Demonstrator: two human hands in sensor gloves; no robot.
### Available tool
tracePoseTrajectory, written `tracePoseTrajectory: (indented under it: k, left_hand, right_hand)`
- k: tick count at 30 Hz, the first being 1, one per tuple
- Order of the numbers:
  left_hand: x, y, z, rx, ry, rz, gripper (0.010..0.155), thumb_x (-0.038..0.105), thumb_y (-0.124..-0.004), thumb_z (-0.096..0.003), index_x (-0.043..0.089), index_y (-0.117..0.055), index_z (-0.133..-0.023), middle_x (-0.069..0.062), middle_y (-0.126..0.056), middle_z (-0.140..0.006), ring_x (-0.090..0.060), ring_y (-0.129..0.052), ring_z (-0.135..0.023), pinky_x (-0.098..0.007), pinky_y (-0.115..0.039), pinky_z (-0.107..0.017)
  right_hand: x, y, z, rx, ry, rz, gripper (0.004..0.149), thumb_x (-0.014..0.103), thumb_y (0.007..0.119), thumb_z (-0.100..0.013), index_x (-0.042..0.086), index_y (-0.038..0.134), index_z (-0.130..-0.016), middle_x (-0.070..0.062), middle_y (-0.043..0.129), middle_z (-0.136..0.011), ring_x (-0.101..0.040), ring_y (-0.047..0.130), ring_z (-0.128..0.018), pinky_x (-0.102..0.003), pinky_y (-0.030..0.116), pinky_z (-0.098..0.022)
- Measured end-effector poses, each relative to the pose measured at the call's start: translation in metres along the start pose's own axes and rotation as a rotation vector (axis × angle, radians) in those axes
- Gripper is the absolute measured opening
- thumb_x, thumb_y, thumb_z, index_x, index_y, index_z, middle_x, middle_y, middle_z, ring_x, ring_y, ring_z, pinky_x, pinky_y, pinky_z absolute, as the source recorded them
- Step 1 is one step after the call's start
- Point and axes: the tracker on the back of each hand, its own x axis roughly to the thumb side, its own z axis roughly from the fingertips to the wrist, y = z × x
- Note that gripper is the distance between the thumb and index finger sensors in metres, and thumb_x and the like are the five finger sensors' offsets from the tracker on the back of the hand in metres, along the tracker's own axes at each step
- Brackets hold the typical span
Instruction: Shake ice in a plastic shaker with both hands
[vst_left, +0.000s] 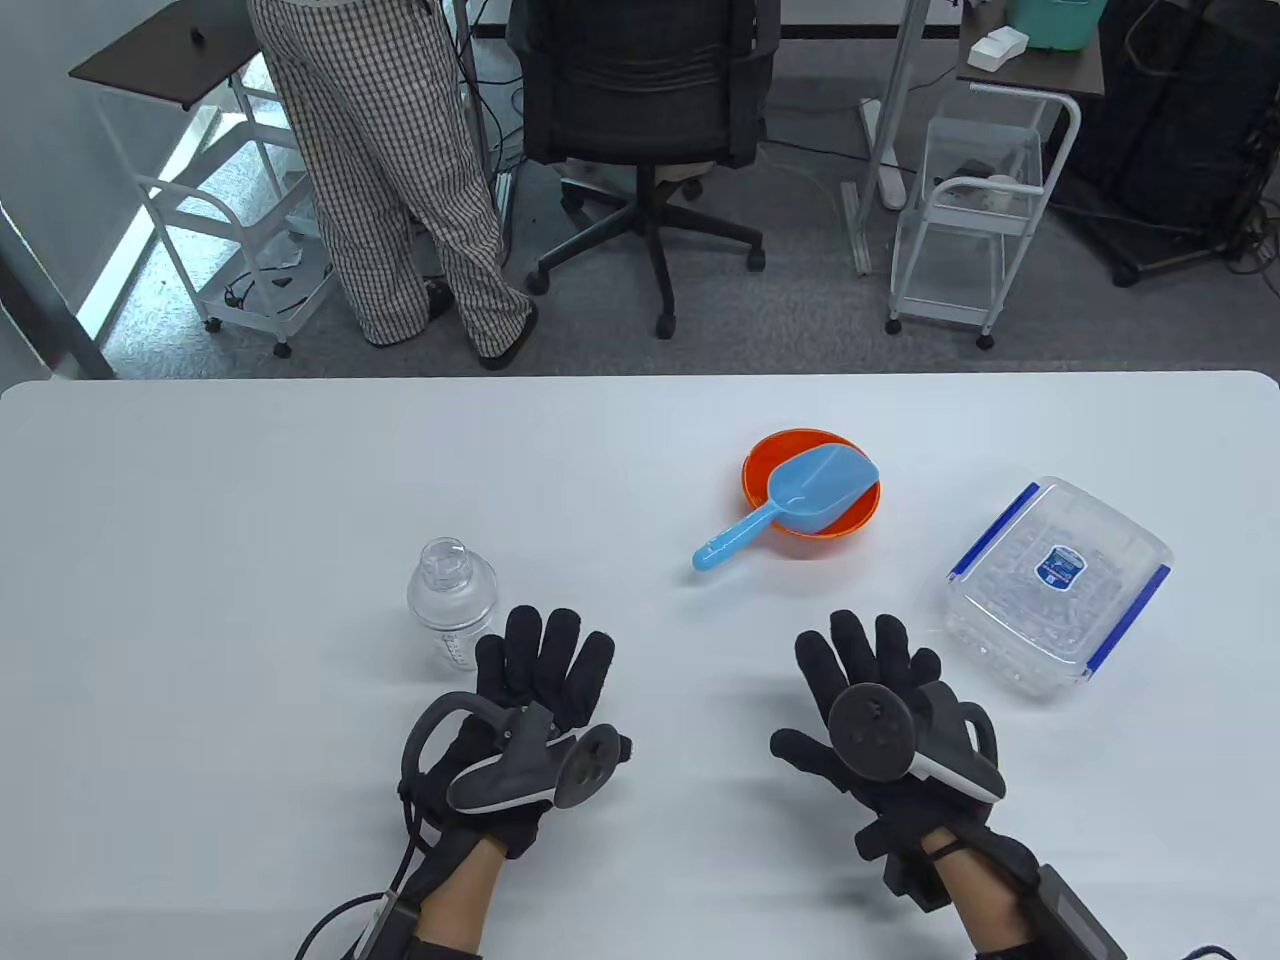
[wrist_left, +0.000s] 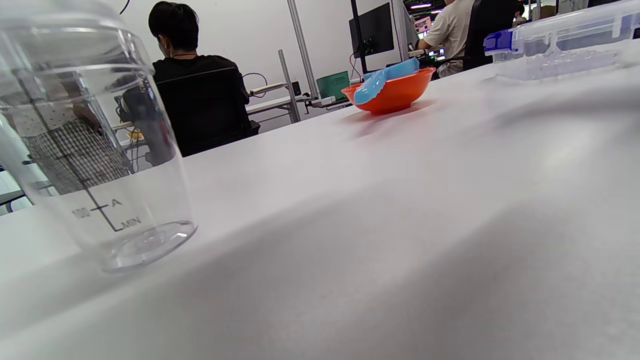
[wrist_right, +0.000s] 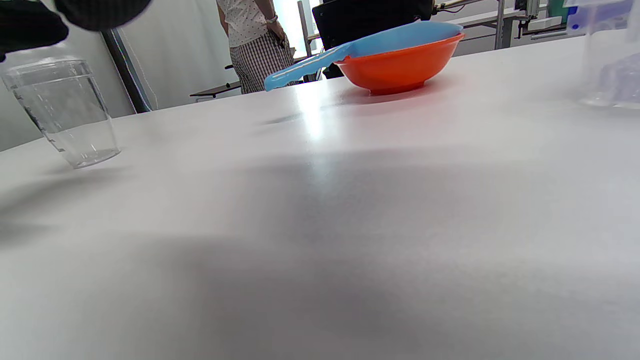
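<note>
A clear plastic shaker (vst_left: 452, 603) with its lid on stands upright on the white table, just left of my left hand; it looks empty in the left wrist view (wrist_left: 90, 150) and shows in the right wrist view (wrist_right: 67, 112). My left hand (vst_left: 540, 680) lies flat, fingers spread, holding nothing. My right hand (vst_left: 865, 680) also lies flat and empty. A clear lidded box of ice (vst_left: 1060, 585) with blue clips sits right of my right hand. A blue scoop (vst_left: 790, 505) rests in an orange bowl (vst_left: 855, 520) beyond the hands.
The white table (vst_left: 250, 500) spans the view. Beyond its far edge stand a person in checked trousers (vst_left: 400, 180), a black office chair (vst_left: 640, 110) and a white cart (vst_left: 975, 200).
</note>
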Motion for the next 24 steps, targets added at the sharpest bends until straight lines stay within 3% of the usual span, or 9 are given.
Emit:
tracePoseTrajectory:
  k: [24]
  left_hand:
    - [0.0084, -0.0096, -0.0056, -0.042, -0.05, 0.057, 0.089, 0.068, -0.037, -0.0609, 0.012, 0.005, -0.116, -0.03, 0.004, -0.121, -0.064, -0.006, -0.105, -0.074, -0.025, -0.074]
  right_hand:
    - [-0.0075, 0.0041, -0.0047, 0.053, 0.017, -0.062, 0.091, 0.061, 0.056, -0.054, 0.011, 0.01, -0.113, -0.026, 0.0, -0.116, -0.062, 0.0, -0.095, -0.079, 0.013, -0.06]
